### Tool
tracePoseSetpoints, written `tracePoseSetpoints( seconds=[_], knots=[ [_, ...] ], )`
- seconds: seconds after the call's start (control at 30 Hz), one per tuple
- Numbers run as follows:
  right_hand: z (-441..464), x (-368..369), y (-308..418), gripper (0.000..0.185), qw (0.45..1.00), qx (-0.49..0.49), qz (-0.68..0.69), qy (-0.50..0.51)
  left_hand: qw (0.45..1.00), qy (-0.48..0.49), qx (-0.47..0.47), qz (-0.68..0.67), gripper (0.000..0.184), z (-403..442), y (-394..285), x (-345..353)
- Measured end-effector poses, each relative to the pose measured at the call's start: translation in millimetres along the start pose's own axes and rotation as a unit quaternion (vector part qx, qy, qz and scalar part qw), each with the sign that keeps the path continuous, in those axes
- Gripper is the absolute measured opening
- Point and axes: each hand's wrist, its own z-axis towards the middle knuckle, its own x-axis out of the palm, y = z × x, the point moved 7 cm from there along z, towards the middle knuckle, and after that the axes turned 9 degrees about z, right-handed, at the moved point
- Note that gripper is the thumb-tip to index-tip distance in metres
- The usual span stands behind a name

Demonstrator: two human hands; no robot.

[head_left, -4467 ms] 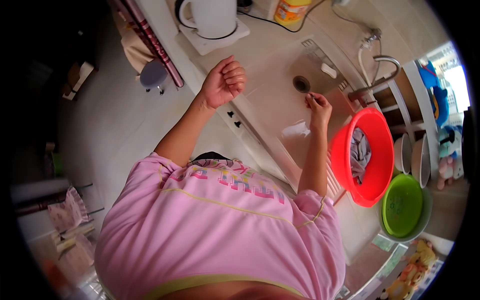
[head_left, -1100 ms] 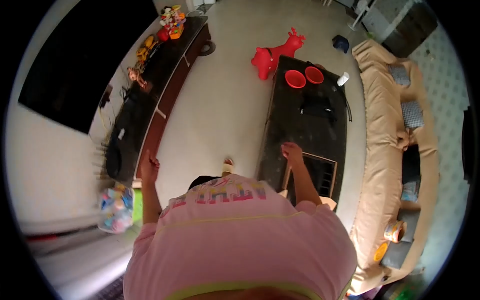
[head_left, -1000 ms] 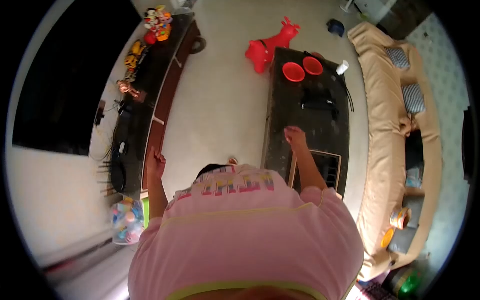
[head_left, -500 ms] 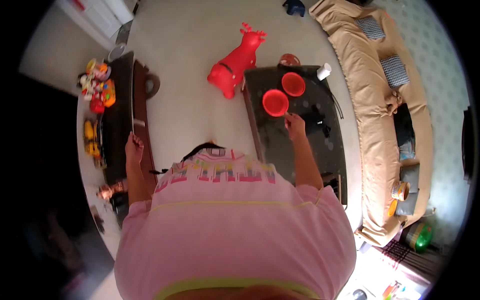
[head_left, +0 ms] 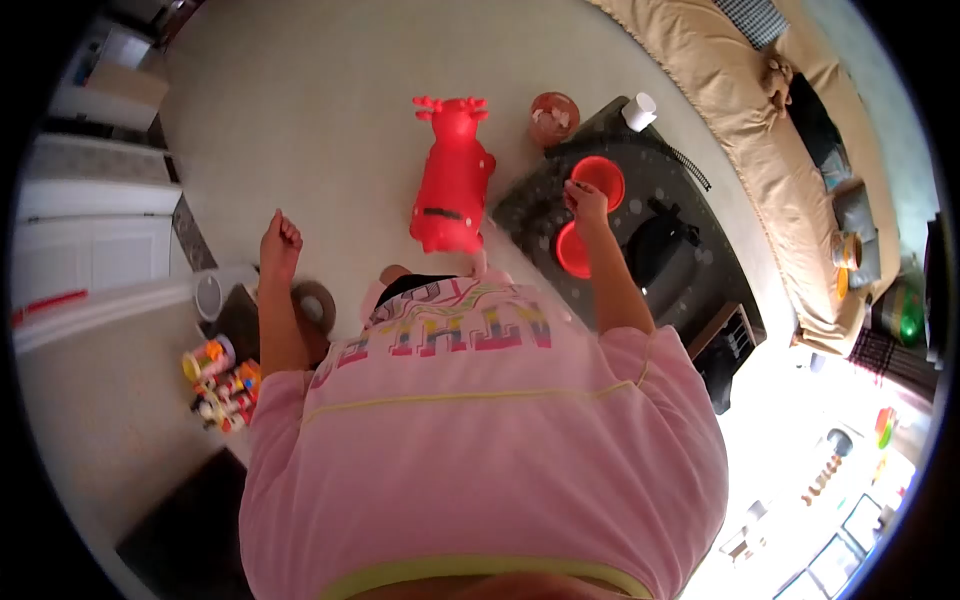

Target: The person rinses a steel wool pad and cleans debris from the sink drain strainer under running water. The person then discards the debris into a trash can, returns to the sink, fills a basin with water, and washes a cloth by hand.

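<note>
My right hand [head_left: 587,202] is closed in front of a round red dish [head_left: 607,180] on the dark low table; whether anything is between its fingers is too small to tell. A second red dish [head_left: 572,252] lies just below it, partly behind my forearm. My left hand [head_left: 281,248] is raised over the floor on the left, fingers curled and nothing seen in them. Ahead, between my hands, a red deer-shaped bouncy toy [head_left: 450,195] stands on the floor.
The dark table [head_left: 720,275] also bears a white cup [head_left: 639,112], a black ribbed strip [head_left: 692,174] and a black object [head_left: 662,240]. Beyond its corner is a reddish round container [head_left: 553,118]. A tan sofa [head_left: 745,140] runs along the right; toys [head_left: 225,390] sit at left.
My view has turned left, and the deer toy is nearer and straight ahead. My right hand has shifted from the near dish to the farther one. My left hand has moved clear of the cabinet edge.
</note>
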Motion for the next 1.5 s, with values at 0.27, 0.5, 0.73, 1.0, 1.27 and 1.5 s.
tracePoseSetpoints(
  seconds=[0.27,0.5,0.73,1.0,1.27,1.5],
  knots=[
    [103.8,99.0,-14.9,0.008,0.99,-0.08,0.058,-0.102,0.997,0.031,-0.028,0.064,0.031,225.9,-125.3,-50.1],
    [157.5,178.9,-55.2,0.011,0.961,-0.05,0.17,-0.211,0.967,0.104,-0.059,0.226,0.032,384.7,-248.9,7.9],
    [190.3,213.6,-51.3,0.009,0.939,-0.056,0.197,-0.277,0.884,0.321,-0.044,0.338,0.032,536.9,-238.9,218.4],
    [243.1,180.5,-65.5,0.007,0.846,-0.124,0.308,-0.416,0.71,0.538,-0.137,0.434,0.034,502.5,-94.0,471.3],
    [350.2,71.1,-61.6,0.009,0.705,-0.125,0.297,-0.632,0.587,0.562,-0.166,0.558,0.036,561.4,7.7,603.7],
    [345.9,37.7,75.8,0.009,0.529,-0.342,-0.003,-0.777,0.509,0.547,-0.192,0.636,0.035,623.1,101.1,643.7]
  ],
)
